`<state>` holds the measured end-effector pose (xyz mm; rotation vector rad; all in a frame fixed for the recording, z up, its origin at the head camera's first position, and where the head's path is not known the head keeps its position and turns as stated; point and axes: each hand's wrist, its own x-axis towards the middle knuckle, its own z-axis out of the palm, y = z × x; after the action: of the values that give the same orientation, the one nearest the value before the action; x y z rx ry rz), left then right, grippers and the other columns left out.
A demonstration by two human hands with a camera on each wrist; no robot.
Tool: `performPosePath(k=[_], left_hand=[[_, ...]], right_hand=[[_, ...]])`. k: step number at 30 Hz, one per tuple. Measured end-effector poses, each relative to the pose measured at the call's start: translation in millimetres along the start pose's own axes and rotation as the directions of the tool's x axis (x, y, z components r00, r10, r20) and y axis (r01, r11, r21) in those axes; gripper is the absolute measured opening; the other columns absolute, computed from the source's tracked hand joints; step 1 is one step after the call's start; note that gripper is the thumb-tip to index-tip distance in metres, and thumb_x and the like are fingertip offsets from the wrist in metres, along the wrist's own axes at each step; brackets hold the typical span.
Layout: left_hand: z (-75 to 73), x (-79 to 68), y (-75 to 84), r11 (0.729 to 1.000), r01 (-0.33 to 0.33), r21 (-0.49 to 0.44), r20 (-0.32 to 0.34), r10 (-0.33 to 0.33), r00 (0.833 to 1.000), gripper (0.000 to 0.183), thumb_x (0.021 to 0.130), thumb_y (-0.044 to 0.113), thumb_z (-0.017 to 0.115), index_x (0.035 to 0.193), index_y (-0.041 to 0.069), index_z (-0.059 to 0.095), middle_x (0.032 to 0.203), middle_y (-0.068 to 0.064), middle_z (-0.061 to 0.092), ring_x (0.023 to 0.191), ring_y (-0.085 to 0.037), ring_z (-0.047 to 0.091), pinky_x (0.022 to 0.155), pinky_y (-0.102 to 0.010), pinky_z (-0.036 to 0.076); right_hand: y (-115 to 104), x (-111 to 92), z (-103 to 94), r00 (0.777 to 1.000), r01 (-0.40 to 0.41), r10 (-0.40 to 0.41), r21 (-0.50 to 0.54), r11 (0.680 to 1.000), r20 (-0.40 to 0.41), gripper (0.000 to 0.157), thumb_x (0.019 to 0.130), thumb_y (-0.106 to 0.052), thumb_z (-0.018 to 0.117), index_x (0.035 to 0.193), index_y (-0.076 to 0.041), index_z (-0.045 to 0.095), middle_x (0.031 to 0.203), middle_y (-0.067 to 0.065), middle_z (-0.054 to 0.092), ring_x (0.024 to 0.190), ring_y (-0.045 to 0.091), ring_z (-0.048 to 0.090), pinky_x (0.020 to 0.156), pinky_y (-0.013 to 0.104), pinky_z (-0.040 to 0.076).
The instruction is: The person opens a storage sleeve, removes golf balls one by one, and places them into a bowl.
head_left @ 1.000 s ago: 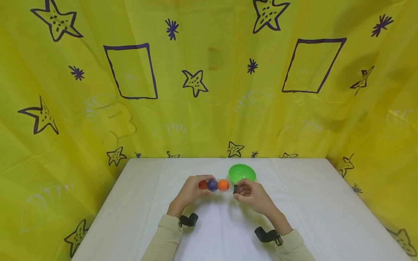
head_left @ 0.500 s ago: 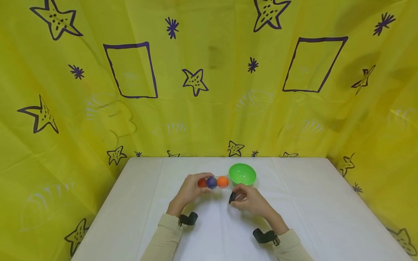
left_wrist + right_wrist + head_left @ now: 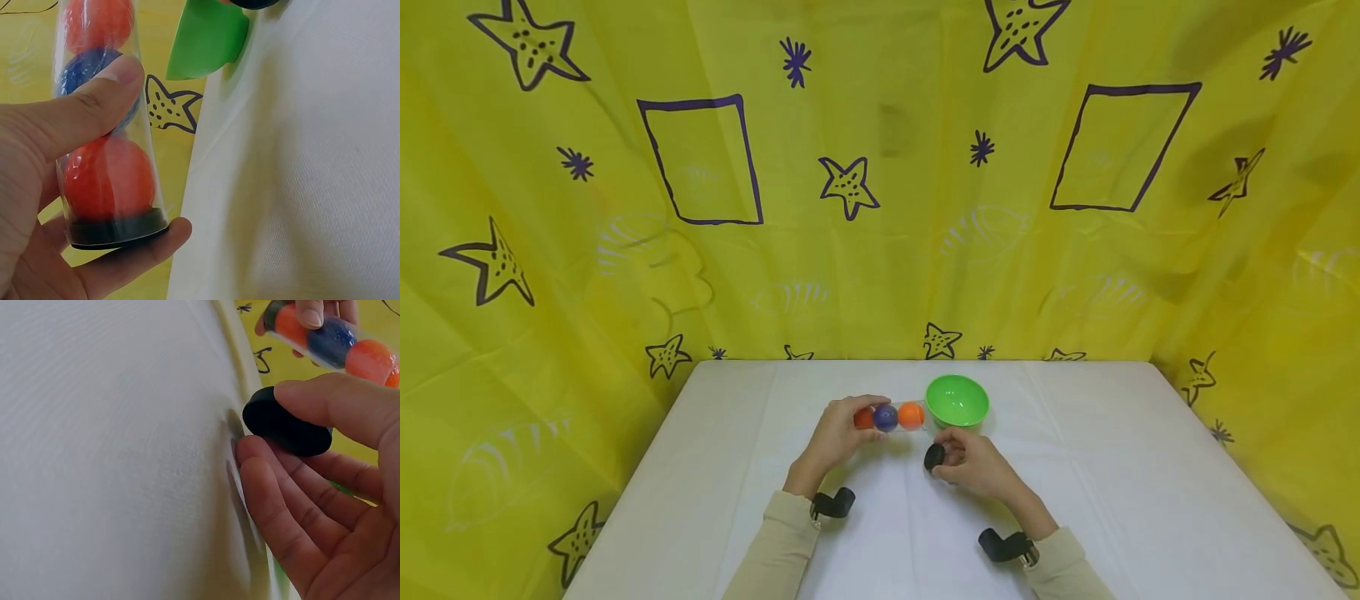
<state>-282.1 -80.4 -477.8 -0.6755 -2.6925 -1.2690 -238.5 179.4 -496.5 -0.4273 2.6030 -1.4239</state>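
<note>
My left hand [image 3: 835, 433] grips a clear plastic tube [image 3: 154, 181], lying nearly level in the head view. Inside sit an orange ball [image 3: 912, 416], a blue ball [image 3: 886, 418] and a red-orange ball [image 3: 109, 178], in a row. A black cap [image 3: 119, 230] closes the tube's end by my left fingers; the other end points right, beside the bowl. Between thumb and fingers my right hand [image 3: 979, 462] pinches a second black cap [image 3: 287, 422], apart from the tube and in front of the bowl.
A green bowl [image 3: 957, 402] stands on the white-covered table [image 3: 1075, 475], just right of the tube's far end. Behind the table hangs a yellow curtain [image 3: 880, 275] with stars drawn on it. Black wrist cameras [image 3: 833, 504] stick out from both wrists.
My right hand has drawn the black cap away from the tube's end, toward me, and turned it. My left hand and the tube have moved very slightly away from me.
</note>
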Motion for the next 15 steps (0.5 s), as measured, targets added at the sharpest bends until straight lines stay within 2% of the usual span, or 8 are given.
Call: performPosePath(k=[8, 15], left_hand=[[2.4, 0.5, -0.8, 1.000, 0.010, -0.025, -0.007, -0.010, 1.000, 0.054, 0.072, 0.012, 0.083, 0.122, 0.023, 0.066, 0.120, -0.001, 0.068, 0.112, -0.023, 0.058, 0.101, -0.046, 0.045], [2.2, 1.0, -0.3, 0.999, -0.005, -0.052, -0.011, 0.005, 1.000, 0.053, 0.072, 0.011, 0.083, 0.121, 0.022, 0.066, 0.123, -0.001, 0.066, 0.118, -0.024, 0.057, 0.105, -0.047, 0.042]], right_hand=[[3.0, -1.2, -2.8, 1.000, 0.012, -0.010, -0.077, 0.997, 0.020, 0.043, 0.078, -0.016, 0.078, 0.116, -0.007, 0.060, 0.082, 0.003, 0.062, 0.062, 0.011, 0.055, 0.053, 0.025, 0.048], [1.3, -1.9, -5.5, 1.000, -0.007, 0.010, -0.108, 0.994, 0.019, 0.041, 0.078, -0.017, 0.079, 0.114, -0.009, 0.061, 0.076, 0.001, 0.060, 0.059, 0.010, 0.053, 0.051, 0.023, 0.045]])
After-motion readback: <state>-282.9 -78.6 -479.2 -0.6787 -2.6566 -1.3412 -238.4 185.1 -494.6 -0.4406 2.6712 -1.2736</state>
